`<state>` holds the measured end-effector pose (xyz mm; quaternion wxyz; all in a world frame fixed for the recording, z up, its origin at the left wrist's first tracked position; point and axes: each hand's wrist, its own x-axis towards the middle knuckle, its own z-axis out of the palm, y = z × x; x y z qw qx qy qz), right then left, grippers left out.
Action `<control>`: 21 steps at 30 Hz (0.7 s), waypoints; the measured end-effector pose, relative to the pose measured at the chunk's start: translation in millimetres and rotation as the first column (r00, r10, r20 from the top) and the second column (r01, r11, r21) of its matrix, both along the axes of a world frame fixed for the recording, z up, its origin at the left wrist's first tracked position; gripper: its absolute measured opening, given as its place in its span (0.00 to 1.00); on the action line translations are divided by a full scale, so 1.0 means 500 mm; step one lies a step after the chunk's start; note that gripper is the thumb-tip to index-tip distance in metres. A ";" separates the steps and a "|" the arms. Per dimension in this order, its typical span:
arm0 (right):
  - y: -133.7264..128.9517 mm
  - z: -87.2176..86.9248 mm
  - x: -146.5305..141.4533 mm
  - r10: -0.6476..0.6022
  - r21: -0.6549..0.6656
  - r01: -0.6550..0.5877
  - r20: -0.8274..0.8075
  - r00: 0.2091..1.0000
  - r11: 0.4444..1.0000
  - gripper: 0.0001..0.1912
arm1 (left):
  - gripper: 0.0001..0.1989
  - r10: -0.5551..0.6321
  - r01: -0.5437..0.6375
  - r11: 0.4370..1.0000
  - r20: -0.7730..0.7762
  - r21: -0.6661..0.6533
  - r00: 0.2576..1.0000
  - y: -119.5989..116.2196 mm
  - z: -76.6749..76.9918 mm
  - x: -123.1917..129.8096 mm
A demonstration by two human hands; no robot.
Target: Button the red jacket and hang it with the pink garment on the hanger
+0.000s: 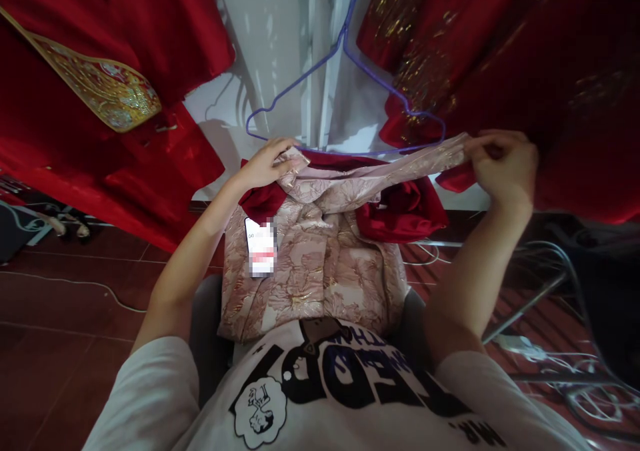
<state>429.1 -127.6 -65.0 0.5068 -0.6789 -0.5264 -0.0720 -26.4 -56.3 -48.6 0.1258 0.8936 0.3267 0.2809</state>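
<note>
Across my lap lies a pink brocade garment (300, 271) with a raised gold pattern. A strip of the same brocade (360, 188) is stretched sideways above it. My left hand (270, 163) grips the strip's left end between thumb and fingers. At the far right, my right hand (503, 164) pinches the strip's other end, a little higher up. Red fabric (407, 214) is bunched behind and under the strip. A phone with a lit screen (261, 244) rests on the left part of the garment, its screen partly blurred out.
A purple hanger (345, 38) hangs right behind the strip. Red garments with gold embroidery hang at left (120, 98) and right (425, 58). Metal legs (530, 301) and white cables (595, 391) are at lower right, over a red tiled floor (75, 331).
</note>
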 end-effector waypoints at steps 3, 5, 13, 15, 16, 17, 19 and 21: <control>-0.002 0.002 -0.003 0.015 0.012 -0.015 -0.012 1.000 1.000 0.11 | 0.17 0.008 -0.008 1.000 -0.022 0.001 1.000 -0.006 0.002 0.000; 0.002 0.003 -0.008 0.003 0.026 -0.002 -0.019 1.000 1.000 0.10 | 0.16 0.006 -0.006 1.000 -0.024 -0.005 1.000 -0.009 0.002 0.001; 0.032 0.003 -0.085 0.017 0.238 -0.009 -0.033 0.999 0.971 0.05 | 0.17 -0.043 0.044 0.998 0.029 -0.053 0.999 -0.023 0.005 -0.002; 0.036 0.001 -0.103 -0.005 0.305 0.000 0.015 1.000 0.952 0.07 | 0.18 -0.057 0.061 0.993 0.047 -0.098 0.997 -0.032 0.011 -0.007; 0.038 0.000 -0.109 -0.014 0.338 0.002 0.033 0.999 0.941 0.09 | 0.18 -0.068 0.075 0.990 0.059 -0.120 0.996 -0.037 0.014 -0.010; 0.040 0.001 -0.113 -0.016 0.365 -0.002 0.047 0.999 0.931 0.11 | 0.18 -0.080 0.090 0.986 0.072 -0.138 0.994 -0.042 0.016 -0.013; 0.043 0.008 -0.122 -0.020 0.398 -0.013 0.077 0.997 0.917 0.15 | 0.19 -0.098 0.113 0.980 0.096 -0.164 0.991 -0.049 0.019 -0.016; 0.047 0.020 -0.133 -0.012 0.397 -0.038 0.122 0.992 0.917 0.17 | 0.21 -0.099 0.117 0.976 0.105 -0.184 0.990 -0.054 0.019 -0.014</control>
